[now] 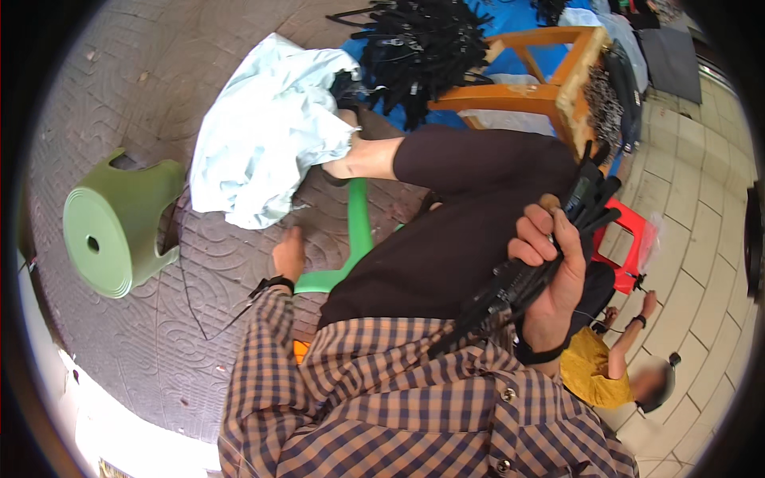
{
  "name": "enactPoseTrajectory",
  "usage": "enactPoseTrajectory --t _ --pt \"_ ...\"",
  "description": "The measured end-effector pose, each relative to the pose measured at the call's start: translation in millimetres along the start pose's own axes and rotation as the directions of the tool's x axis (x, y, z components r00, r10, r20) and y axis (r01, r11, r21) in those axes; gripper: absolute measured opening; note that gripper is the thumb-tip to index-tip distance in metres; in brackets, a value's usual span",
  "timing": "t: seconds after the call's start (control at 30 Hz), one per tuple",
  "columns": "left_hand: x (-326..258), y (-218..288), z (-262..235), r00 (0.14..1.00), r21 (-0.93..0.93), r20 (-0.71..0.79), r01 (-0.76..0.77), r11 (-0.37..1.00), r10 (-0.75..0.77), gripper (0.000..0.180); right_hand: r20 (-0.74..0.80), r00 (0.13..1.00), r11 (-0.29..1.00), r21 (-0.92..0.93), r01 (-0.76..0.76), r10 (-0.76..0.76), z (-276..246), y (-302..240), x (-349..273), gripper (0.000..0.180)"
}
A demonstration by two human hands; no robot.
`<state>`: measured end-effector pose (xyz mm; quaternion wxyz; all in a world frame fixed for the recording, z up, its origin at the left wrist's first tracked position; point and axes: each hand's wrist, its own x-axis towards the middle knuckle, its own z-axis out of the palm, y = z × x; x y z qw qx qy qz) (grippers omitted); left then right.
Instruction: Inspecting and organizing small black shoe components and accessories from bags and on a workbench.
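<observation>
My right hand [555,247] is closed around a bundle of black straps [498,291] with small buckles or clips among them. The bundle slants across my lap, its ends sticking out above and below the fist. My left hand [289,255] reaches down on the left, just below a crumpled pale blue-white sheet [267,127]. Its fingers do not show clearly, and nothing is plainly visible in them. The sheet lies beside my bare foot and partly covers it. A large heap of similar black straps [422,56] rests beyond my leg on a blue sheet [514,16].
A green plastic stool [96,239] lies tipped over at left. Another green stool [360,223] shows beneath me. Beyond my knee are an orange-brown wooden frame [502,99] and small metal pieces [603,103]. At right, a person in yellow [594,370] sits near a red stool [633,239].
</observation>
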<state>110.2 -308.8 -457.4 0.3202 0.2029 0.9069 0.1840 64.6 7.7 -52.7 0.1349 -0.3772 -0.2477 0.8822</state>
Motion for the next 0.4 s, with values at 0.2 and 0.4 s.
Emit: enactPoseTrajectory --t 0.2,0.4 --pt "8.8 71.7 -95.5 0.909 -0.874 0.330 0.396 0.282 -0.252 0.018 0.016 0.985 0.984 0.047 0.172 -0.173 -10.9 -40.9 -7.6 0.017" --pt "-14.0 186.9 -259.2 0.956 -0.915 0.253 0.285 -0.285 0.146 0.026 0.200 0.964 0.983 -0.018 0.180 -0.173 -38.2 -79.0 -30.3 0.009"
